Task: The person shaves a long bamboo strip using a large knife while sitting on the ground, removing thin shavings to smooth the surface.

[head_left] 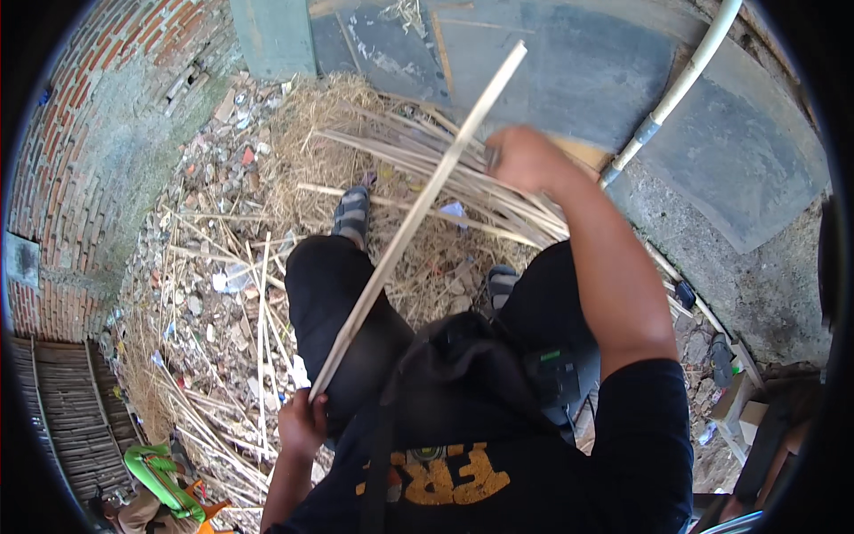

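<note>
A long pale bamboo strip [425,206] slants up and away across the view, over my left thigh. My left hand [302,425] is closed round its near end. My right hand [527,160] is a closed fist beside the strip's upper part, smeared by motion. A small dark thing shows at the fist's left edge, too blurred to name. Below that hand, a loose bundle of thin bamboo strips [391,153] lies over dry straw, reaching toward my right knee. Whether my right hand touches the slanting strip, I cannot tell.
Rubble and scattered strips [263,338] cover the ground at left, beside a brick wall [89,178]. Grey sheets [569,62] and a pale pipe [685,80] stand at the far side. A person in a green sleeve [165,481] sits at lower left.
</note>
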`<state>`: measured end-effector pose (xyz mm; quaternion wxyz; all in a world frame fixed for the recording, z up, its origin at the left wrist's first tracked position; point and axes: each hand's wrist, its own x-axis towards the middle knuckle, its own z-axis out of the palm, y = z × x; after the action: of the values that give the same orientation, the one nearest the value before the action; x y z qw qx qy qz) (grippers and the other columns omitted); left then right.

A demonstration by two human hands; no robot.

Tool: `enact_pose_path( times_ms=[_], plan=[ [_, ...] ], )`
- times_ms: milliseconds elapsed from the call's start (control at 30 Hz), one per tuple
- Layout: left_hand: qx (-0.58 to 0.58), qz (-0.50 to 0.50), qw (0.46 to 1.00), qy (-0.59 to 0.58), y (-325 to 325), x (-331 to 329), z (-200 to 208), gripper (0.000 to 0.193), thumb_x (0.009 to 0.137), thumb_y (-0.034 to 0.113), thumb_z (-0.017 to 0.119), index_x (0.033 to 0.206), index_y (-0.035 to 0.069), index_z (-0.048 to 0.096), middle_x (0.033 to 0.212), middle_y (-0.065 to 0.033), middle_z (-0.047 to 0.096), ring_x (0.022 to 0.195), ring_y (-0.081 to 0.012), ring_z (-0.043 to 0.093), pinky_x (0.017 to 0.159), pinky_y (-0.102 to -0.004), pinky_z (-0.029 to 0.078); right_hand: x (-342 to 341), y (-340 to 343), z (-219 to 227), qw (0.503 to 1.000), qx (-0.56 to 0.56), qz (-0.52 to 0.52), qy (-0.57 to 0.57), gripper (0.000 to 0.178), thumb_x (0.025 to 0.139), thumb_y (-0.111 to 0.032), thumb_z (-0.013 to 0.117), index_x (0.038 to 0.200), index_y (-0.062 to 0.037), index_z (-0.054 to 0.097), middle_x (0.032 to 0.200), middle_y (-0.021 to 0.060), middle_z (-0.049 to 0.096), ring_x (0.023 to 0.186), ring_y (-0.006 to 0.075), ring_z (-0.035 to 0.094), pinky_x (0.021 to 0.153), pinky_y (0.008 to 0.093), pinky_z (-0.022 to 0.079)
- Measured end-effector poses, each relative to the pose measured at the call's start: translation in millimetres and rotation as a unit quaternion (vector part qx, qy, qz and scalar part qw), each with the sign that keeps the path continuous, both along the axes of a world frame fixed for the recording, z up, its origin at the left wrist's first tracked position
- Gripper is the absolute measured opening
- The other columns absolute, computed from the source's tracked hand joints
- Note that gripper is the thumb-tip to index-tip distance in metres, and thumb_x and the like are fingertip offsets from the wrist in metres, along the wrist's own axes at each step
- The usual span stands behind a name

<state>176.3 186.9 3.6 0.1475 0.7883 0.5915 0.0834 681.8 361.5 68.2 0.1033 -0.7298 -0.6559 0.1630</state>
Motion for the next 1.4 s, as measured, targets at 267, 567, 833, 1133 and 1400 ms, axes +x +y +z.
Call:
enact_pose_path(
  times_ms=[267,567,833,1133,1400],
  plan=[
    [-0.063,0.009,0.997,0.034,6.0,2.9,18.7,0.018,0.095,0.022,0.062,0.093,0.004,0.059,0.066,-0.0218,0.063,0.063,-0.0443,0.064,0.055,-0.0512,0.049,28.2,-9.1,3.4,0.996,0.023,-0.088,0.024,0.032,0.075,-0.015,0.062,0.102,-0.0040,0.073,0.104,0.0211,0.071,0.100,0.0376,0.067,0.091,0.0446,0.052],
    [-0.083,0.007,0.996,-0.037,7.6,9.5,19.1,0.017,0.096,0.018,0.062,0.094,0.001,0.059,0.064,-0.0195,0.063,0.062,-0.0419,0.065,0.055,-0.0472,0.048,22.1,-5.1,-2.0,0.995,0.022,-0.052,0.088,0.025,0.077,-0.021,0.070,0.090,0.0008,0.069,0.087,0.0234,0.069,0.085,0.0408,0.066,0.079,0.0469,0.052],
    [-0.104,-0.008,0.993,-0.063,8.3,-1.0,15.3,0.017,0.095,0.018,0.062,0.094,0.001,0.059,0.062,-0.0180,0.063,0.061,-0.0421,0.064,0.055,-0.0482,0.048,-15.3,-19.1,3.3,0.999,0.028,0.017,0.039,0.023,0.077,-0.019,0.071,0.089,-0.0002,0.069,0.083,0.0226,0.068,0.084,0.0395,0.066,0.076,0.0469,0.051],
    [-0.057,-0.012,0.998,-0.039,7.3,-1.5,5.8,0.018,0.094,0.018,0.063,0.097,0.001,0.058,0.067,-0.0237,0.062,0.062,-0.0461,0.063,0.053,-0.0505,0.047,0.1,-11.1,22.8,0.998,-0.054,-0.027,0.033,0.033,0.077,-0.017,0.065,0.107,-0.0042,0.072,0.095,0.0213,0.070,0.093,0.0376,0.068,0.086,0.0467,0.054],
    [-0.141,-0.002,0.987,-0.070,13.3,-9.0,9.1,0.017,0.094,0.017,0.064,0.099,0.002,0.058,0.066,-0.0221,0.063,0.061,-0.0447,0.063,0.054,-0.0494,0.048,-49.0,-34.1,34.4,0.996,0.006,0.081,-0.042,0.022,0.077,-0.014,0.066,0.096,-0.0079,0.073,0.089,0.0197,0.071,0.089,0.0371,0.068,0.081,0.0467,0.054]
  ],
)
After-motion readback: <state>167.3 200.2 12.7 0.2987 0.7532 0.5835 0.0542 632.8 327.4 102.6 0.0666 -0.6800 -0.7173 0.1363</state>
